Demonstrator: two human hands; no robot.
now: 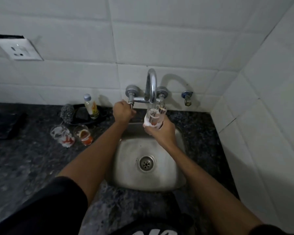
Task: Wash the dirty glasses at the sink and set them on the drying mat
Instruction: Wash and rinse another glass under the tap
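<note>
Right hand (159,133) gripped a soapy glass (155,116) mouth-up directly beneath the spout (152,87), evidently for rinsing. Left hand (123,111) was closed around the tap handle (131,103). Two soapy glasses (71,135) waited on the bench (32,158).

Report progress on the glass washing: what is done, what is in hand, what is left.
Done: nothing visibly; no washed glass or drying mat shows. In hand: the right hand holds a soapy glass under the spout, while the left hand grips the tap handle. Left: two sudsy glasses wait on the counter.
</note>
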